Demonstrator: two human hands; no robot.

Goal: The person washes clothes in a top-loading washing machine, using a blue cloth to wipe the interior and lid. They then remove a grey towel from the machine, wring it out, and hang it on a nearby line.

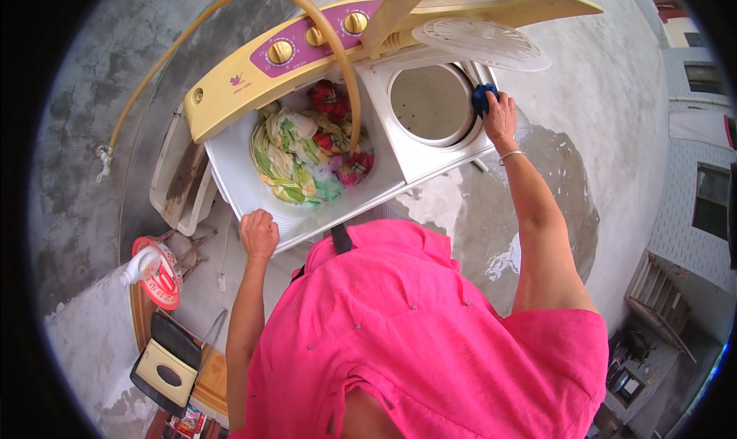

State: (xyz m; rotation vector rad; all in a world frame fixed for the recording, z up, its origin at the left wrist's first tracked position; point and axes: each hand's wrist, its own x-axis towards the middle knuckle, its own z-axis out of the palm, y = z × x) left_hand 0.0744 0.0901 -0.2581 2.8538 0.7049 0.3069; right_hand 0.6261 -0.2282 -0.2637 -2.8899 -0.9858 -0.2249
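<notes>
Before me stands a twin-tub washing machine with its lid raised. My right hand grips a bunched dark blue cloth against the right edge of the top, beside the round spin tub. Curled over the front left rim is my left hand. Green and white patterned fabric lies heaped in the wash tub, with red checked cloth and a pink piece around it. A yellowish hose arches over the control panel and hangs into the wash tub.
The clear spin cover and yellow lid stand raised at the back. Wet patches mark the concrete floor on the right. At left are a tap, a white basin, a red-rimmed basin and a folding chair.
</notes>
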